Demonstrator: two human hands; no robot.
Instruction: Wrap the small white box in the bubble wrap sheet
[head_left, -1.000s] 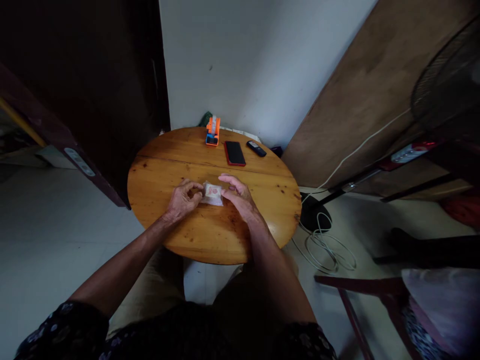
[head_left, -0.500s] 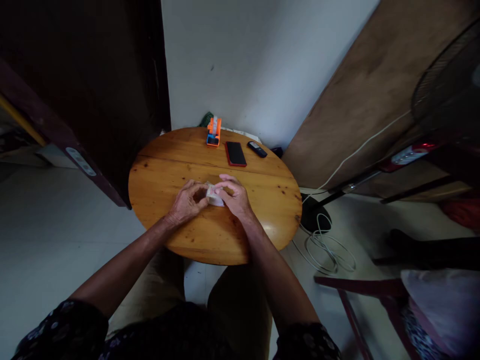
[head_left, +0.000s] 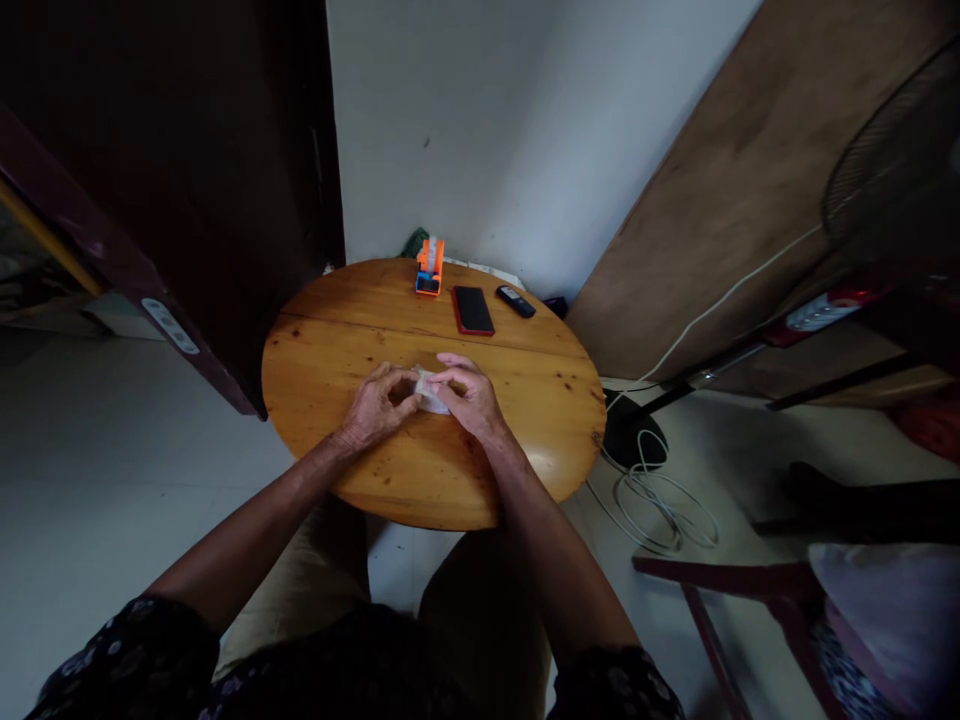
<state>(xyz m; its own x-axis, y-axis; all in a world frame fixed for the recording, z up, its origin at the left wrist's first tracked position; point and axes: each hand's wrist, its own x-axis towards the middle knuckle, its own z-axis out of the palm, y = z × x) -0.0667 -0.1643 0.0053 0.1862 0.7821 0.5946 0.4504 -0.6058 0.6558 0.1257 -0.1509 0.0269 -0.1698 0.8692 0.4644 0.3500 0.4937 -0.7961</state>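
Observation:
A small whitish packet [head_left: 433, 399], thin and partly see-through, lies between my hands over the middle of the wooden table [head_left: 390, 470]. From its left side my left hand [head_left: 381, 405] pinches an edge between thumb and fingers. My right hand [head_left: 470, 392] grips the packet from the right, thumb and index finger on its upper part, other fingers loosely bent. Fingertips cover part of the packet, and what it contains cannot be made out.
Toward the table's back stand an orange and blue tape dispenser [head_left: 430, 268], a black phone with a red edge [head_left: 473, 311] and a dark remote control [head_left: 516, 300]. A fan base [head_left: 634, 430] and coiled pale cable [head_left: 660, 510] are on the floor at right.
The packet looks flatter and lower between my fingers than before. Both hands keep their hold with only slight finger motion, and the whole view has shifted a little.

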